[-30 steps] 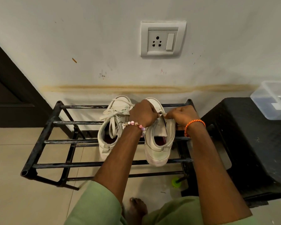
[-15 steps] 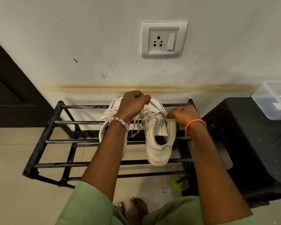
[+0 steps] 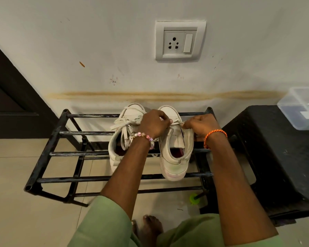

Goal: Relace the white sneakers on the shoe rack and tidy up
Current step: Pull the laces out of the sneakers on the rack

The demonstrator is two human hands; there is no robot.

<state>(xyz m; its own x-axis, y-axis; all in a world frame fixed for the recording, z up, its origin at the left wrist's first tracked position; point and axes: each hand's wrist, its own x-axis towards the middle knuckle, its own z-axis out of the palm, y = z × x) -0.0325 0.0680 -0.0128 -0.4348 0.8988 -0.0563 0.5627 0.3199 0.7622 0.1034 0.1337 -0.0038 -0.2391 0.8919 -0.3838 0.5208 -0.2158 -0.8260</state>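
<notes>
Two white sneakers stand side by side, toes to the wall, on the top bars of a black metal shoe rack (image 3: 48,152). The left sneaker (image 3: 125,127) has its laces tied loosely. The right sneaker (image 3: 175,154) lies between my hands. My left hand (image 3: 154,124), with a beaded bracelet, pinches the lace (image 3: 177,123) over the shoe's front. My right hand (image 3: 201,126), with an orange thread band, pinches the lace's other end at the shoe's right side. The lace runs taut between them.
A black plastic stool (image 3: 278,157) stands right of the rack with a clear plastic box (image 3: 300,107) on top. A wall socket (image 3: 180,41) sits above. A dark door frame (image 3: 16,97) is at left. A green cap (image 3: 193,199) lies on the tiled floor by my bare foot (image 3: 150,227).
My left hand, raised and pulling the lace up half a second ago, has come back down and right over the right sneaker's front. My right hand has stayed put.
</notes>
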